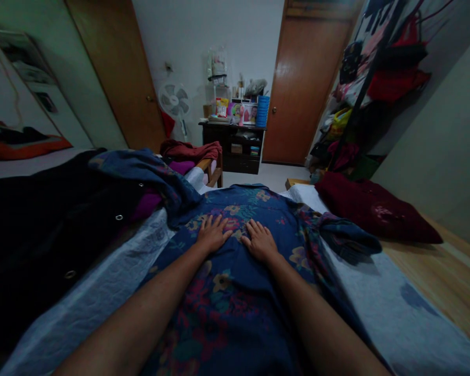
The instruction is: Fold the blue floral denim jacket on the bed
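Head view: blue floral shirt (235,282) lay spread over white quilted bedding (119,271), sleeves out at both sides. Left hand (213,235) rested flat on shirt, fingers moderately spread. Right hand (260,241) lay flat just beside, fingers closer together, thumb apart. Maroon cushion (372,206) lay near right-side sleeve (350,237); black eyeleted cloth (55,224) lay at left.

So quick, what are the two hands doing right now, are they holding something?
Left hand: open, palm down on the blue flowered shirt, gripping nothing.
Right hand: open too, palm down on the same shirt, gripping nothing.
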The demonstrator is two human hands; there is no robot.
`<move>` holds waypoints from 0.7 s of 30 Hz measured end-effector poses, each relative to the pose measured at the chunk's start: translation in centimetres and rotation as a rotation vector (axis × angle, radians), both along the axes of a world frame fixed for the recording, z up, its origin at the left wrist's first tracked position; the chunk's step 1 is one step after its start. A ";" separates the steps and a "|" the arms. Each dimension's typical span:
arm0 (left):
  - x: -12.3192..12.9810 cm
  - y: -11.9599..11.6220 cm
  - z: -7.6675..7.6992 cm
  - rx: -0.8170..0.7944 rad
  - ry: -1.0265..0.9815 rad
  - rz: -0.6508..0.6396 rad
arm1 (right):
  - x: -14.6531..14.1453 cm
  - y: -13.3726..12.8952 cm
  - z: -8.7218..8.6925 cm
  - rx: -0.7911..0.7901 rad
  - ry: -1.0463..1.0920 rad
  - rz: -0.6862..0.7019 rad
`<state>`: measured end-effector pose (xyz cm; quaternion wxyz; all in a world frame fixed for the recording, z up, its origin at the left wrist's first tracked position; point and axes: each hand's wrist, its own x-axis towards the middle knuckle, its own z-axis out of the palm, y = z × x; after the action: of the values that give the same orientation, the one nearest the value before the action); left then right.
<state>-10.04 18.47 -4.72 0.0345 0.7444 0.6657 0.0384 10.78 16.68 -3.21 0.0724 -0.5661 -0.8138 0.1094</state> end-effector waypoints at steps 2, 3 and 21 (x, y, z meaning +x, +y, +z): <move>-0.9 -0.3 0.0 0.022 0.001 0.023 | 1.3 0.0 0.1 -0.009 -0.039 -0.084; -1.2 -0.5 0.1 0.038 0.003 0.036 | 1.9 0.0 0.1 -0.011 -0.059 -0.122; 5.5 -9.5 1.9 -0.095 -0.119 -0.189 | 6.0 -6.1 2.1 -0.013 -0.160 -0.243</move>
<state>-4.50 8.94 -2.87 0.1126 0.7978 0.5905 0.0474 16.81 10.57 -1.07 0.0163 -0.6679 -0.7417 0.0594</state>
